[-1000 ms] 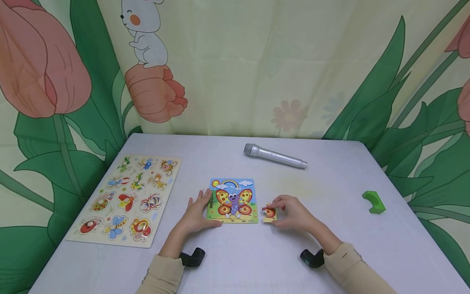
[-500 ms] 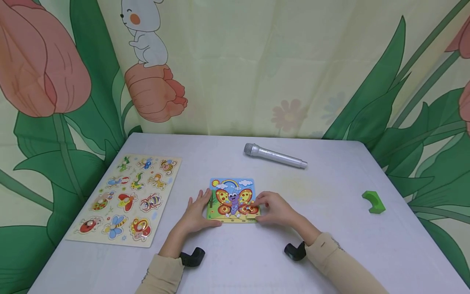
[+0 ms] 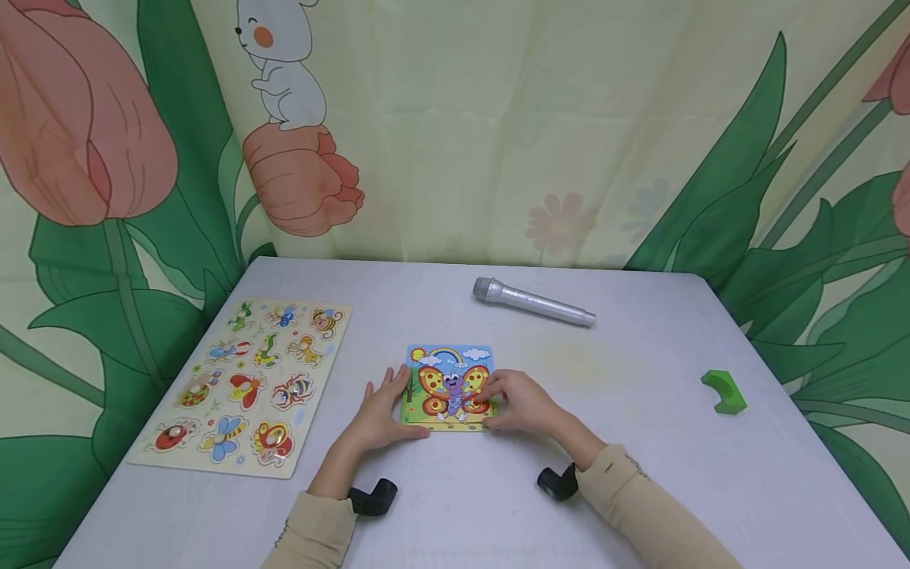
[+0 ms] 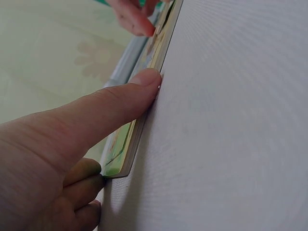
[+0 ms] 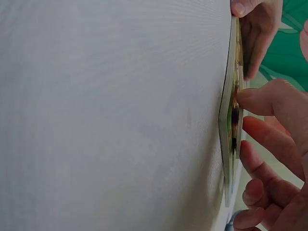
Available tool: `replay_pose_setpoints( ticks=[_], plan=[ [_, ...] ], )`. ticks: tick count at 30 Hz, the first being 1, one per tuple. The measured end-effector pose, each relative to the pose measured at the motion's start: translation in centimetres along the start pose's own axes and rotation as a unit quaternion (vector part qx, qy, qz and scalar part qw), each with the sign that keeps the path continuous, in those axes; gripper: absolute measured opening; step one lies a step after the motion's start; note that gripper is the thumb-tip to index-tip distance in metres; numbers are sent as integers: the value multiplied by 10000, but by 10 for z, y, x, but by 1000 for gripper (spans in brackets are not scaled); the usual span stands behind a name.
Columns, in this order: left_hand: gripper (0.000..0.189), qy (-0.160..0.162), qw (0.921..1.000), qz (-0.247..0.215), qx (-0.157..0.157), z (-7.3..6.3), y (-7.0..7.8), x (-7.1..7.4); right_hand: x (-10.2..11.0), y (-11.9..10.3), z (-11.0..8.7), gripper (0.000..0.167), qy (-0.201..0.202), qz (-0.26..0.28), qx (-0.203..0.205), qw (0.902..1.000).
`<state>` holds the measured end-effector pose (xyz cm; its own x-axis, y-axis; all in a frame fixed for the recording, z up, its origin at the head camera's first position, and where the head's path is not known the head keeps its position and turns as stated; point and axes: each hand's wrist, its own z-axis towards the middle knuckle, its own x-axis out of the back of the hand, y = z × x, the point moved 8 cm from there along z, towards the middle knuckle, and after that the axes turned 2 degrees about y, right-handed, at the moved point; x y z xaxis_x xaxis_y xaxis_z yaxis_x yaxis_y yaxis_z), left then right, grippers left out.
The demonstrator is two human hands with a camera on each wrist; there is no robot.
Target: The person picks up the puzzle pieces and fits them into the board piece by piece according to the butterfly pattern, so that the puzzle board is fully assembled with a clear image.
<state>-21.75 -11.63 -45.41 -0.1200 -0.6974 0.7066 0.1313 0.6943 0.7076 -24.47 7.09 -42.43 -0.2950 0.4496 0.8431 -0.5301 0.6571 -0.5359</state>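
Note:
A small square butterfly puzzle board [image 3: 451,357] lies flat on the white table. My left hand [image 3: 377,412] rests against its near left corner, thumb along the front edge and spread fingers at the left edge. My right hand [image 3: 524,401] pinches a puzzle piece [image 3: 479,410] with a red and yellow wing print over the board's lower right part. In the right wrist view the piece [image 5: 241,137] sits low on the board, between thumb and fingers. Whether it lies fully flush cannot be told there.
On the left lies a larger insect puzzle board [image 3: 249,395]. A silver microphone [image 3: 533,303] lies behind the small puzzle. Far right is a green curved block [image 3: 725,393]. A printed cloth [image 3: 455,158] hangs behind the table [image 3: 640,348].
My right hand has carried the puzzle piece left from the table beside the board onto its lower right part. The left hand has stayed at the board's left corner.

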Motion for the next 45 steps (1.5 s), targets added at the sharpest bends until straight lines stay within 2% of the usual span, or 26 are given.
replay_pose_setpoints(
  ticks=[7, 21, 30, 41, 45],
  plan=[
    [104, 21, 10000, 15, -3, 0, 1, 1, 0, -6, 2, 21, -3, -135, 116, 9998],
    [105, 9, 10000, -18, -7, 0, 0, -1, -4, -6, 3, 21, -262, -558, 3, 9981],
    [105, 55, 10000, -35, 30, 2, -4, -4, -4, -11, -1, 21, -208, -970, 266, 9947],
    [105, 83, 10000, 14, 21, 2, -6, -1, -7, -13, -2, 27, -157, -710, 371, 9967],
    [104, 79, 9999, 29, 66, 4, -8, -1, -6, -11, -1, 27, -125, -448, 330, 9984]
  ],
)
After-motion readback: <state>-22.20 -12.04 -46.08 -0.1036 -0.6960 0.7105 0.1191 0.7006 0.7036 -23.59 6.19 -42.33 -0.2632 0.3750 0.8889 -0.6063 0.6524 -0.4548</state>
